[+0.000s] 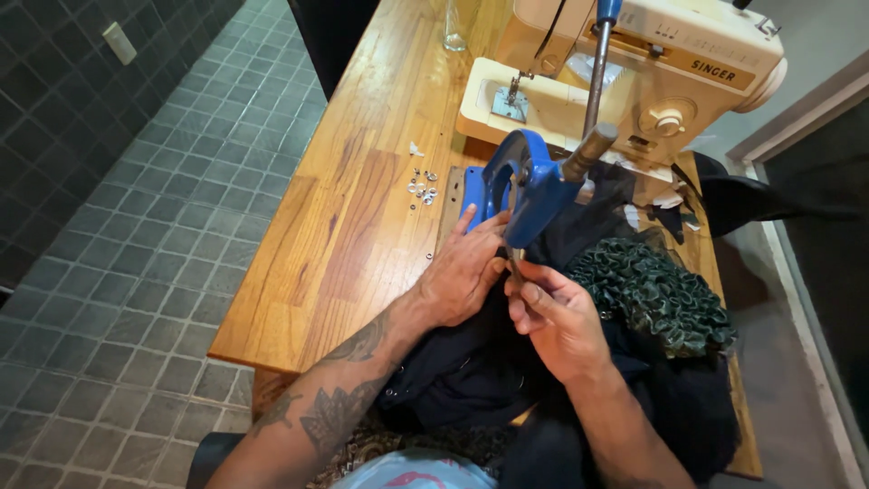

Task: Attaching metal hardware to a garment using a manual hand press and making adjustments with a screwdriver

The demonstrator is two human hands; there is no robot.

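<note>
— black fabric (471, 371) is bunched under both your hands, just in front of the blue press (529, 186). where exactly is the spot you're working?

— right below the press's jaw, at the fabric edge that lies against the press base. your left hand (462, 276) lies flat on the cloth, fingers spread and pointing toward the press, holding nothing, only pinning the fabric down.

— and the right?

— your right hand (557, 317) is pinched narrow on the fabric edge, thumb and fingers closed on it just beside the press. whether a small metal piece sits in that pinch, you cannot tell from here.

— which hand is nearer the jaw?

— about level; the left fingertips touch the press base. the handle (588, 91) stands up and away from you, and the loose metal rings (422, 187) lie on the wooden table (362, 226) left of the press.
</note>
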